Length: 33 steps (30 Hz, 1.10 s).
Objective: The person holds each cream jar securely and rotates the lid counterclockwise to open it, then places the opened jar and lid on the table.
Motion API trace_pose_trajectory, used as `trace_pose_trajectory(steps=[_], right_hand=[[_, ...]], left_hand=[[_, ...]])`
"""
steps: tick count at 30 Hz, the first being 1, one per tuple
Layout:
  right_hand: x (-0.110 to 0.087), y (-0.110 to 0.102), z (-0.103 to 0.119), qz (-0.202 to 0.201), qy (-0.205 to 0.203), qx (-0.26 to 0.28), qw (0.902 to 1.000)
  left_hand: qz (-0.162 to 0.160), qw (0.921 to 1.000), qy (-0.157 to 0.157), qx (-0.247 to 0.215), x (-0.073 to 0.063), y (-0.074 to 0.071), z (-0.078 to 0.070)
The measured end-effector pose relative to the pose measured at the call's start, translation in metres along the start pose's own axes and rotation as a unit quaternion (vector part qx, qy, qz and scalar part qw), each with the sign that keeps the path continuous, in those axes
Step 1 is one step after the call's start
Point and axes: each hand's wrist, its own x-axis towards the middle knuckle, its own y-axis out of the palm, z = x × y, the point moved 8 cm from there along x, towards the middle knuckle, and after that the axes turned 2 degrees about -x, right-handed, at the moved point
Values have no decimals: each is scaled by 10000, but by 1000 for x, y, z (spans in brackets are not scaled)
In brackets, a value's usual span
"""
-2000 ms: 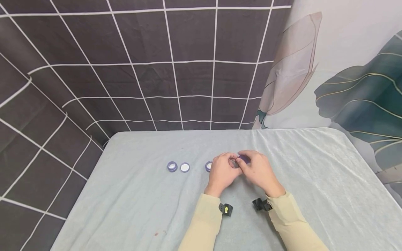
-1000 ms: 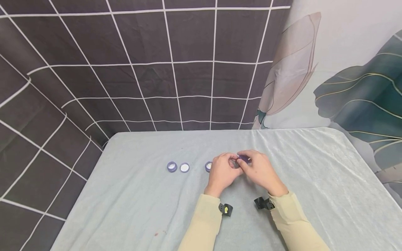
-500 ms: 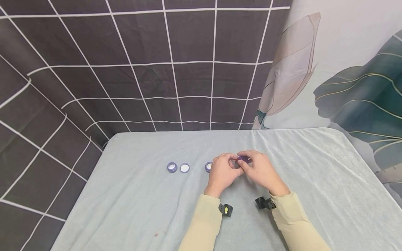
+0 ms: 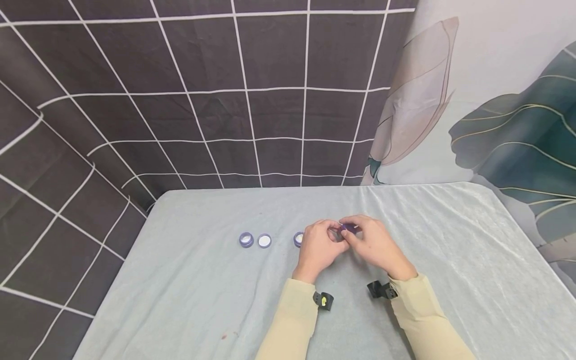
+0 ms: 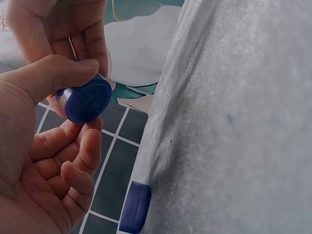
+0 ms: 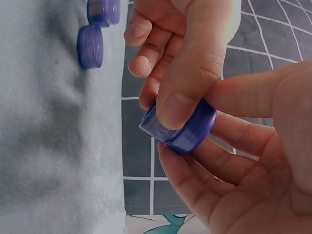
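Observation:
In the head view, both hands meet over the right middle of the table around a small purple screw-top jar (image 4: 348, 229). My left hand (image 4: 317, 247) pinches the jar's labelled body between thumb and fingers; its round base (image 5: 87, 100) faces the left wrist camera. On the other end, my right hand (image 4: 374, 245) grips the wider purple lid (image 6: 197, 129) with thumb and fingers. The right wrist view shows the lid sitting on the body, with a narrow seam between them. Beside my left hand lies a short round purple piece (image 4: 298, 239), partly hidden by that hand.
To the left on the pale cloth-covered table (image 4: 193, 285) stand an uncovered purple jar (image 4: 246, 239) and a purple lid (image 4: 264, 241) with its white inside up. Behind the table hangs a dark curtain with a white grid (image 4: 216, 115); a leaf-patterned one (image 4: 427, 100) hangs at right.
The right wrist and sleeve have shifted slightly right as the right hand turns a little on the lid. The left hand and the pieces on the table stay in place.

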Motion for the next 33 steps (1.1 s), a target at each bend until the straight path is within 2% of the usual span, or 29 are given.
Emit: trace_pose_trajectory(steps=[18,33], right_hand=[[-1,-1,2,65,-188,-1,9998],[0,0,-1,107,-102,-19,9999]], left_hand=[[49,10000,11,57,0,0,-2],[88,9999,-17,109,0,1,-1]])
